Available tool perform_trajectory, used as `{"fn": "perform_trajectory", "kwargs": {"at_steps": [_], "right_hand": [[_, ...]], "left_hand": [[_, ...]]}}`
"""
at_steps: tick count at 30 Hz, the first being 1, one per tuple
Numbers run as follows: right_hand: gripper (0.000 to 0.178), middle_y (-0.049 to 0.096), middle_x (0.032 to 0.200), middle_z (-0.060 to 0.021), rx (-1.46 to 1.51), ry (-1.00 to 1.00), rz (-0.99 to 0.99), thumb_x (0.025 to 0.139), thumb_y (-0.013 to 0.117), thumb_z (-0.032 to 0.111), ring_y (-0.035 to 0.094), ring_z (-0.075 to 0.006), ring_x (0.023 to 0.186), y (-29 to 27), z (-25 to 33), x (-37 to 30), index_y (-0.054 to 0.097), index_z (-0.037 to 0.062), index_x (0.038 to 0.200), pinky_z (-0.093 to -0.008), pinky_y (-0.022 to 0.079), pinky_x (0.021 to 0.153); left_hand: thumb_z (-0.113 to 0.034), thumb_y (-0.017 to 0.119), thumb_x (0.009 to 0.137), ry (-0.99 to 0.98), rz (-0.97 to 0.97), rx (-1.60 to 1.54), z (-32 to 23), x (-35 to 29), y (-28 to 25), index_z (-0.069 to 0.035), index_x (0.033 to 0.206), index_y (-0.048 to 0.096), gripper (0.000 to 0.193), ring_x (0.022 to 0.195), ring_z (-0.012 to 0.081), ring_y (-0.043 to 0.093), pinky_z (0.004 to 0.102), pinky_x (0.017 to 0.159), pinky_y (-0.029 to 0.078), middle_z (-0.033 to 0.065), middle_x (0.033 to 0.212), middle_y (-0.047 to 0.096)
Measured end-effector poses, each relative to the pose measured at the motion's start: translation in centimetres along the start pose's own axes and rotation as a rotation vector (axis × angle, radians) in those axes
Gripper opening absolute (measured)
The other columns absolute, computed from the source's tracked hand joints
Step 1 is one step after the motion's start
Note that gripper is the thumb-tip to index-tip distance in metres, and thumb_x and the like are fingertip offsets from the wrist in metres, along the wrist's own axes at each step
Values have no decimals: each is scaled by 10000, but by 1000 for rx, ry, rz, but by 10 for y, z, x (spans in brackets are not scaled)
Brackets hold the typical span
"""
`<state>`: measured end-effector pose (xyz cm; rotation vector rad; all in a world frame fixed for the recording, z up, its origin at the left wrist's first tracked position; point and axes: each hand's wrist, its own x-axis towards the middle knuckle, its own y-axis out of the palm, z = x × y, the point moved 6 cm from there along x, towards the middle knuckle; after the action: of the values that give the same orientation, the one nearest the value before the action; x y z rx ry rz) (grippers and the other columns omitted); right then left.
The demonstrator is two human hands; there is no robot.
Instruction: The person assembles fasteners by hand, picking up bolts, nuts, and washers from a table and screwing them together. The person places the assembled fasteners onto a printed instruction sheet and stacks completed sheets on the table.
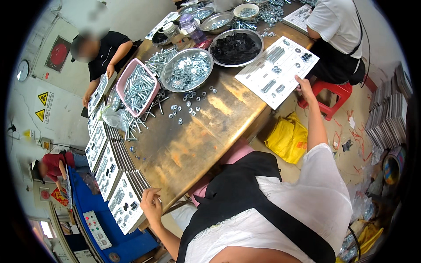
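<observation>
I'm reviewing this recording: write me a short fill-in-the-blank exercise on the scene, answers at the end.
1. The left hand is beside stacked cards; the person's other hand, holding a single card, is the ____ one.
2. The plastic tub full of bolts is coloured ____.
3. The pieces in the metal bowl nearest that single card are ____ in colour.
4. The plastic stool is ____.

Missing words: right; pink; black; red.

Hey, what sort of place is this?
Probably a small hardware workshop: there's a pink basket of bolts, a metal bowl of washers, and stacked white cards showing hardware pieces.
</observation>
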<state>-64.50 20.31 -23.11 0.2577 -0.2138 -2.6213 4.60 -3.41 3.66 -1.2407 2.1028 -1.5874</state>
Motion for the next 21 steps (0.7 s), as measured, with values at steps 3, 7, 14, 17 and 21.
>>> {"fn": "perform_trajectory", "kwargs": {"at_steps": [3, 7, 14, 17, 21], "right_hand": [[358, 420, 592, 50, -46, 34, -75, 949, 623, 360, 343, -60, 484, 11, -10, -21, 591, 62, 753, -226, 234, 444], [362, 462, 589, 21, 3, 41, -29, 935, 650, 346, 389, -75, 478, 43, -31, -67, 583, 48, 741, -235, 284, 430], [415, 482, 573, -17, -38, 134, 1, 934, 666, 338, 431, -88, 479, 128, -54, -167, 566, 28, 677, -258, 365, 435], [414, 492, 575, -20, 14, 166, 97, 951, 641, 329, 434, -92, 475, 167, -59, -209, 597, -11, 719, -249, 366, 443], [400, 494, 591, -21, 3, 217, 250, 974, 600, 297, 428, -85, 491, 213, -76, -259, 591, -31, 746, -248, 346, 446]], "left_hand": [[123, 517, 800, -79, 44, -196, -1, 3, 41, -22, 1048, 671, 326, 698, 180, 652, 277, 629, 511, 109, 899, 660], [-34, 531, 954, -194, 249, -631, -36, 23, 144, -26, 1239, 602, 294, 770, 142, 651, 267, 699, 536, 82, 951, 672], [-315, 393, 1060, -370, 1000, -1173, -78, 8, 287, 23, 1283, 529, 427, 703, 106, 605, 233, 658, 502, 83, 925, 662], [-309, 403, 1057, -557, 916, -1261, -55, -14, 284, -5, 1092, 578, 353, 677, 102, 589, 234, 631, 488, 84, 897, 662], [-220, 542, 1001, -678, 712, -1272, -7, -54, 260, 10, 1032, 646, 255, 665, 88, 575, 223, 621, 468, 55, 836, 673]]}}
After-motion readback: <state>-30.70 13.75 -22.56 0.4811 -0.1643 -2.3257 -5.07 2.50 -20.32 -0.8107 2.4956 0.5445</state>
